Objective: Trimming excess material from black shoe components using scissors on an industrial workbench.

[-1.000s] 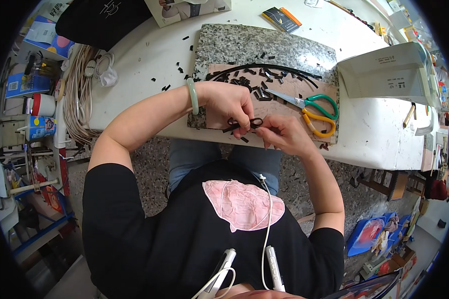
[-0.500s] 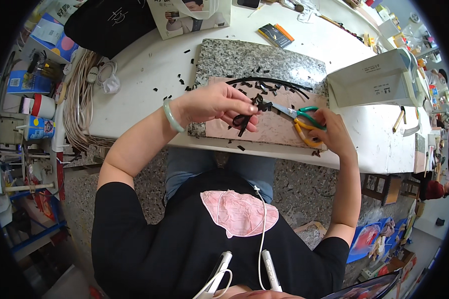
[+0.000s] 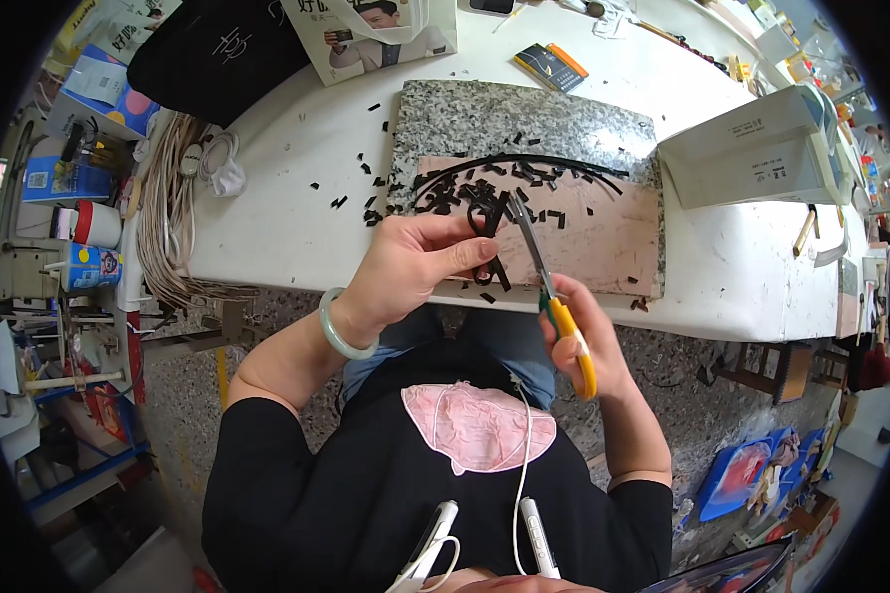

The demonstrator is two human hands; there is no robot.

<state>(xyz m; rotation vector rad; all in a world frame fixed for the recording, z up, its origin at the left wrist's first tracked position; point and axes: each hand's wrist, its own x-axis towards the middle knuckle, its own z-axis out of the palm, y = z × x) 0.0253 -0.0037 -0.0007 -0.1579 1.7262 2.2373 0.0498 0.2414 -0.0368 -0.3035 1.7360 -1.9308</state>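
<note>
- The left hand pinches a looped black ribbon between thumb and fingers, above the near part of a pinkish sheet, with one end hanging toward the worktop edge.
- The right hand has its fingers wrapped around the handles of scissors, the blades pointing far and slightly left; their tips are just beside the ribbon, and whether they touch it I cannot tell.
- The right hand and the yellow handle sit out past the near worktop edge, over the gap before the person's lap.
- Under the hands, the sheet lies on a speckled granite slab, whose near edge runs close to the worktop's.
- Black scraps crowd the sheet's left and middle; its right part is mostly bare. Long curved black strips arch across its far side.
- Left of the slab, white worktop with a few scraps stretches to a bundle of cords.
- Right, a pale box stands just beside the slab; its contents are hidden.
- Far left, a printed bag stands beside a black bag.
- Near right, on the floor, blue trays hold reddish and pale pieces.
</note>
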